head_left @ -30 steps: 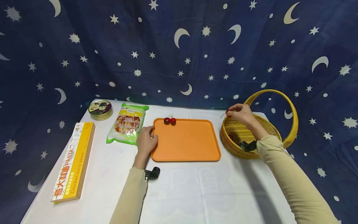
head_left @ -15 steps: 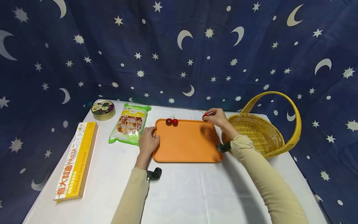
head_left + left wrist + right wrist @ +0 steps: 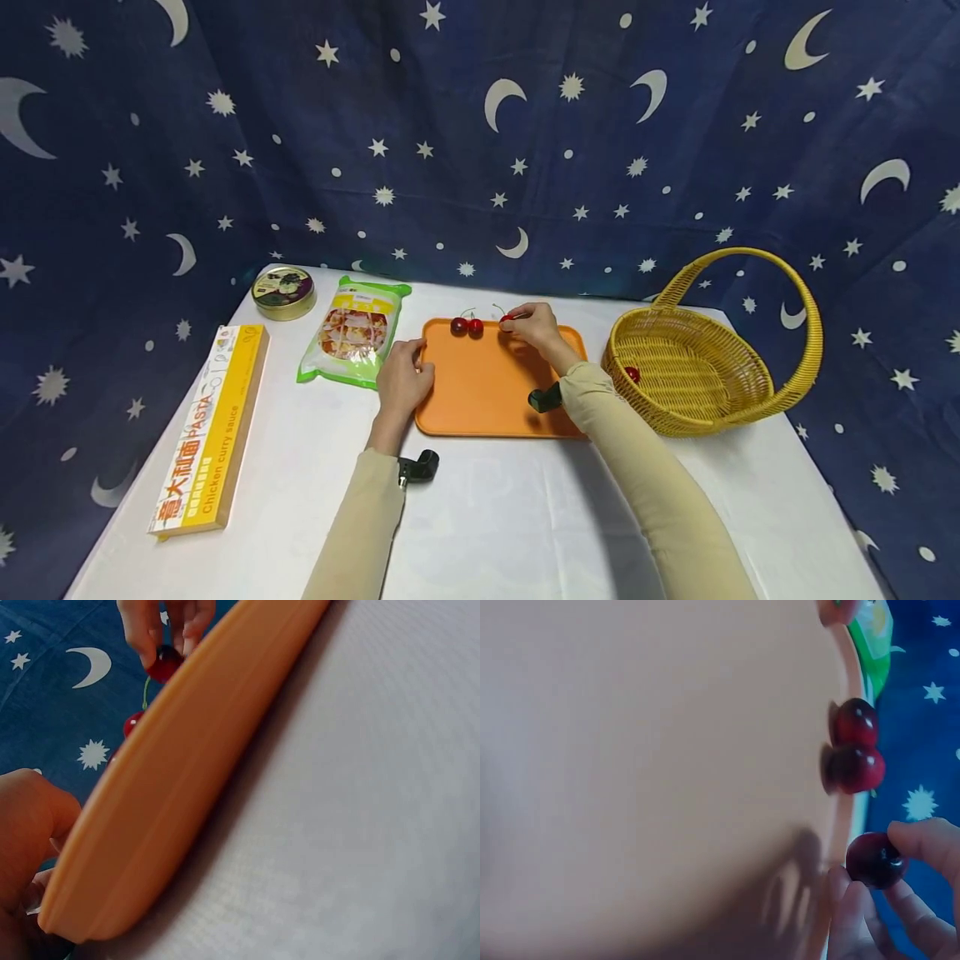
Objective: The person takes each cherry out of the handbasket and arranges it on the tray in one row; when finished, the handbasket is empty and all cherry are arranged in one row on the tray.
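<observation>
Farthest out beyond the left hand (image 3: pixel 402 385) lie a pasta box (image 3: pixel 210 430) and a round tin (image 3: pixel 283 292), and just past its knuckles a sealed food pouch (image 3: pixel 356 331); none of them is touched. That hand rests at the near-left corner of the orange tray (image 3: pixel 487 392), thumb curled over the rim in the left wrist view, so it appears to steady the tray; should it shift or let go, the light tray could slide on the white cloth (image 3: pixel 495 517). Just left of the right hand (image 3: pixel 534 325), two cherries (image 3: pixel 467 327) sit touching each other against the tray's far rim. The right hand pinches a third cherry (image 3: pixel 875 859) between thumb and fingertips, right at that rim, beside the pair. The risk, as I judge it, is in the release: the fruit is round and hangs over the rim's edge, so it could roll off the back of the tray, or bump the pair and send them rolling. Well off to the right of that hand, the yellow wicker basket (image 3: pixel 750 400) holds another cherry (image 3: pixel 632 374).
</observation>
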